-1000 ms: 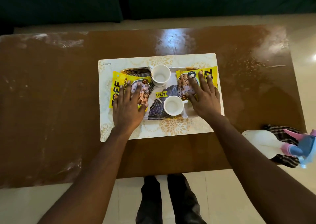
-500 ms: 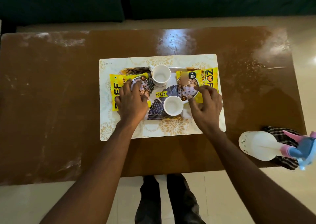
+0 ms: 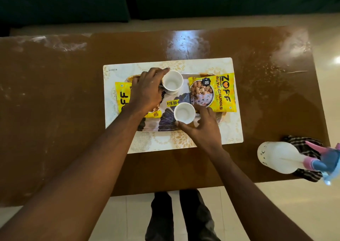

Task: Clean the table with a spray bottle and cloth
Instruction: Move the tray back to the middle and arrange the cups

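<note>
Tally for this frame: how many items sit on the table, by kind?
White cups: 2
Yellow snack packets: 2
Tray: 1
Placemat: 1
Spray bottle: 1
Cloth: 1
Total: 8

Head-worn view, steeply downward over the table [image 3: 55,112], close

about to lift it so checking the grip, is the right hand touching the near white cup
Touching. The head view shows the right hand with its thumb against the near white cup at its front rim, fingers curled round its right side.
</note>
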